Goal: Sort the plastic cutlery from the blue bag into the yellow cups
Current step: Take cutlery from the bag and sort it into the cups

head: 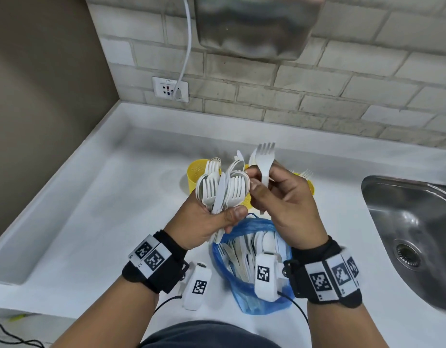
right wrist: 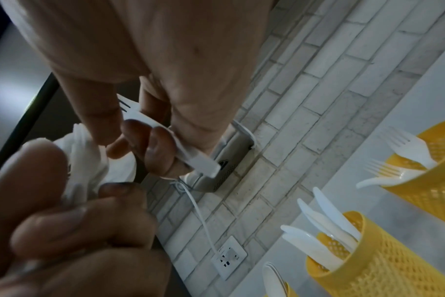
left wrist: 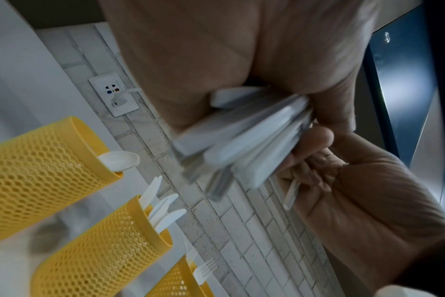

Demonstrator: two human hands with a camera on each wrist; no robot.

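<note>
Plastic cutlery (head: 222,189) is bunched upright in the left hand (head: 204,222), fingers clamped round the handles; the right hand (head: 284,202) pinches one fork (head: 264,162), tines up — its cup (head: 308,184) (forks already inside) sits just beyond, nearest that hand.

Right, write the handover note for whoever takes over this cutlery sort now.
Left hand: grips a mixed bundle of white cutlery by the handles.
Right hand: holds a single fork, its fingertips at the bundle.
Blue bag: on the counter below the hands, cutlery inside.
Done: the three yellow cups hold some spoons, knives and forks, one kind per cup.
Left: drop this fork in the fork cup, sort the bundle, then empty the bag.
</note>
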